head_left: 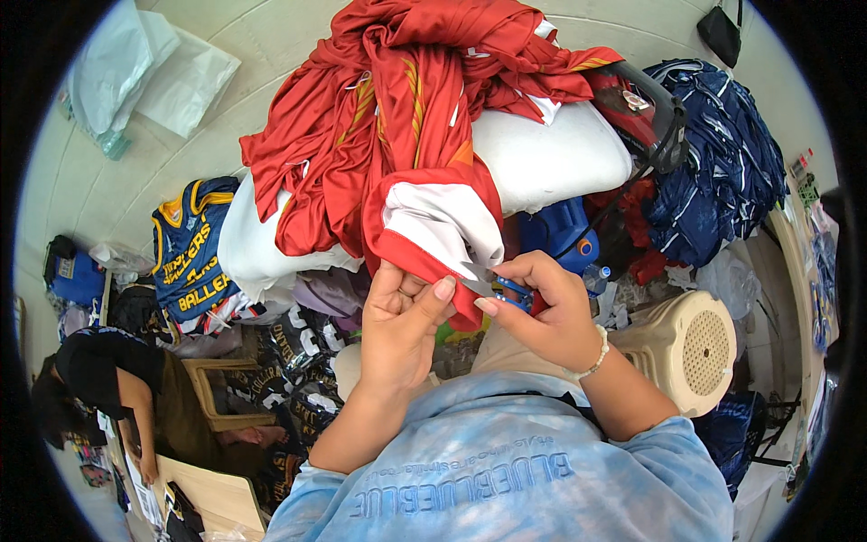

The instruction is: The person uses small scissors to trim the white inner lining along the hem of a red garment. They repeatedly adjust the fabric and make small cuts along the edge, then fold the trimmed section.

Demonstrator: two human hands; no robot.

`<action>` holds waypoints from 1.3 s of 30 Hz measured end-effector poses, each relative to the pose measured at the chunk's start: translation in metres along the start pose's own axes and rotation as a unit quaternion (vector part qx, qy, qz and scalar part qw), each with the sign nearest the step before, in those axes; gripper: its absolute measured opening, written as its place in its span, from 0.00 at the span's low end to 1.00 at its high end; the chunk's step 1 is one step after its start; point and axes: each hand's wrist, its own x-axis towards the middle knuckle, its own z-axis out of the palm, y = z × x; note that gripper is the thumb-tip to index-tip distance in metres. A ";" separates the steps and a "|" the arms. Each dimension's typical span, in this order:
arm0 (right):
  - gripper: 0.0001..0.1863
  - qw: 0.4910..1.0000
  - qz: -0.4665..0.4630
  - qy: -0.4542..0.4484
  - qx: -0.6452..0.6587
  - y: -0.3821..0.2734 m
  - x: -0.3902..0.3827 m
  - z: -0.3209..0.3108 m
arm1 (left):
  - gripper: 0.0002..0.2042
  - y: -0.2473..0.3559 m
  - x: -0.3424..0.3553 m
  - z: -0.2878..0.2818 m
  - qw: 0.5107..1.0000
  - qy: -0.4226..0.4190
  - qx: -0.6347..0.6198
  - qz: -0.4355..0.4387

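A red garment with a white inner panel (433,217) hangs toward me from a heap of red cloth (361,135). My left hand (402,330) pinches its red lower edge between thumb and fingers. In my right hand (546,307) are small thread snips (513,294) with blue handles. Their metal blade points left and lies against the garment's edge, just right of my left fingertips. My right fingers partly cover the handles.
The red heap rests on a white padded surface (551,158). Navy garments (713,163) are piled at the right, above a beige plastic stool (682,352). A blue jersey (192,253) hangs at the left. Another person (117,379) bends at a wooden board (212,501), lower left.
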 end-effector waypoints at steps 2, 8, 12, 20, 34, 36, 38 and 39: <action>0.17 1.000 0.001 -0.026 -0.009 0.001 -0.001 -0.003 | 0.21 0.000 -0.001 0.001 1.000 -0.001 0.001 -0.001; 0.16 1.000 -0.009 -0.028 0.000 -0.002 0.001 -0.002 | 0.21 0.001 -0.002 0.001 1.000 -0.003 0.007 0.001; 0.15 0.999 -0.010 -0.029 0.008 -0.005 0.004 -0.002 | 0.21 0.000 -0.002 0.001 1.000 -0.001 0.013 0.005; 0.14 0.999 -0.001 -0.028 -0.029 -0.003 0.005 0.000 | 0.23 -0.002 -0.002 -0.002 1.000 -0.004 0.021 -0.001; 0.14 0.987 0.097 -0.072 0.108 0.010 0.001 0.000 | 0.23 0.002 0.004 -0.005 0.998 0.052 0.004 -0.026; 0.14 0.987 0.075 -0.025 0.138 0.003 0.000 -0.001 | 0.22 0.002 0.002 -0.005 1.000 0.027 -0.008 -0.012; 0.14 0.997 0.035 -0.010 0.071 -0.001 0.000 0.000 | 0.21 0.001 0.001 -0.004 1.000 0.016 -0.006 -0.007; 0.15 0.999 0.016 -0.004 0.030 -0.003 0.001 0.001 | 0.21 0.001 0.002 -0.003 1.000 0.012 -0.002 -0.006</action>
